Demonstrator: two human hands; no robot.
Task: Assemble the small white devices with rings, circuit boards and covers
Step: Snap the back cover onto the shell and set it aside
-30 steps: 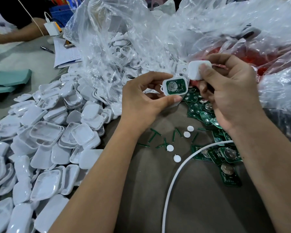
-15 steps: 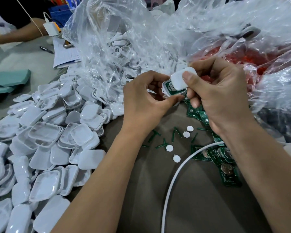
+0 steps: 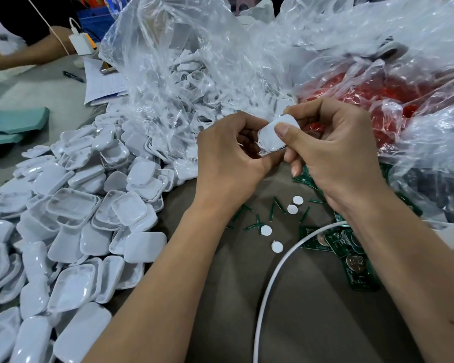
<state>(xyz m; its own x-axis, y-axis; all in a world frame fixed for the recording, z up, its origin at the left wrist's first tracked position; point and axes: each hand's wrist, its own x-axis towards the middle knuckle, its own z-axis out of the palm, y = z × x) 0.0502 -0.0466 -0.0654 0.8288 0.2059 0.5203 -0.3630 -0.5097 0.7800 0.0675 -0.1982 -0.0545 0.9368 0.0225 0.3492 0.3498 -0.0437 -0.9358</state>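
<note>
Both hands meet over the table's middle on one small white device (image 3: 271, 139). My left hand (image 3: 230, 158) grips its lower body from the left, fingers curled round it. My right hand (image 3: 333, 153) pinches the white cover against it, thumb pressed flat on top; the circuit board inside is hidden. A big heap of white covers (image 3: 71, 213) lies at the left. Green circuit boards (image 3: 351, 263) with coin cells lie under my right wrist. A clear bag (image 3: 192, 82) behind the hands holds white ring parts.
Small white round discs (image 3: 265, 230) and green offcut strips (image 3: 275, 206) lie on the brown table. A white cable (image 3: 273, 279) curves across the front. A bag of red parts (image 3: 378, 100) sits at the back right. Another person's arm (image 3: 24, 56), papers and a pen are far left.
My right hand brought the white cover from the right down onto the device in my left hand; the green board that showed before is now covered.
</note>
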